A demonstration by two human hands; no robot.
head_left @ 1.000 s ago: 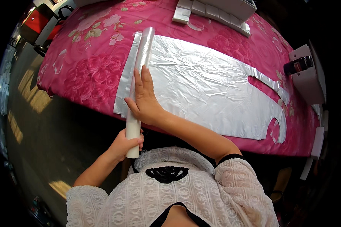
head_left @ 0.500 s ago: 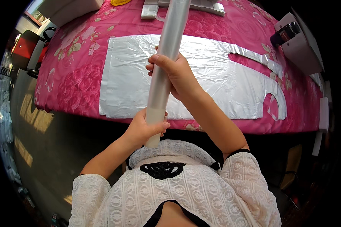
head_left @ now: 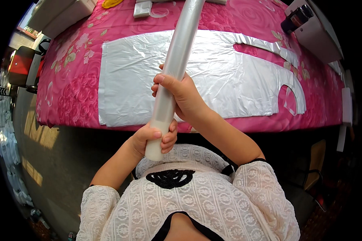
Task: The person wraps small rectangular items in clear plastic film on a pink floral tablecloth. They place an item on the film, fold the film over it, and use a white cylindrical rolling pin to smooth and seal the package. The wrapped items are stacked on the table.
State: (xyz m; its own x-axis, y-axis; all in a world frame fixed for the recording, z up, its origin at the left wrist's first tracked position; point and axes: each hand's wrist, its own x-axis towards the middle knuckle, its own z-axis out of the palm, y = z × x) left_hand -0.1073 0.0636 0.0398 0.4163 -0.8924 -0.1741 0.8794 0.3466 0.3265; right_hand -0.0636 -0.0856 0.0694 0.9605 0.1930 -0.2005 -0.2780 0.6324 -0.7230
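Clear roll (head_left: pixel 181 44) now raised off the silvery sheet (head_left: pixel 229 80); one second ago it lay across the sheet's left end, pressed under a flat right palm. Right hand (head_left: pixel 186 91) has since changed from that open palm to a wrap: fingers grasping the roll around its middle, thumb across the upper face. Left hand (head_left: pixel 144 138) remains at the near end, fingers clenched around the whitish part, thumb lying along it. Roll position: slanted, far end running out of the upper border of the view, near end short of the worktop (head_left: pixel 72 100), in front of the wearer's patterned white top (head_left: pixel 197 201). Sheet position: flat, left end toward the left edge of the worktop, long side close to the near edge, two handle-like loops pointing at the right edge; surface creased, bright with reflections. Worktop covering: pink, flowered cloth. At the far edge, small white packet (head_left: pixel 142 9); to its left, a yellow object (head_left: pixel 111 3), kind not clear. Far left corner: white box (head_left: pixel 64 20). Far right corner: second pale box (head_left: pixel 319 38), dark cylindrical container (head_left: pixel 297 19) beside it. Past the left edge, a red and black chair (head_left: pixel 21 66) on the grey floor (head_left: pixel 64 160).
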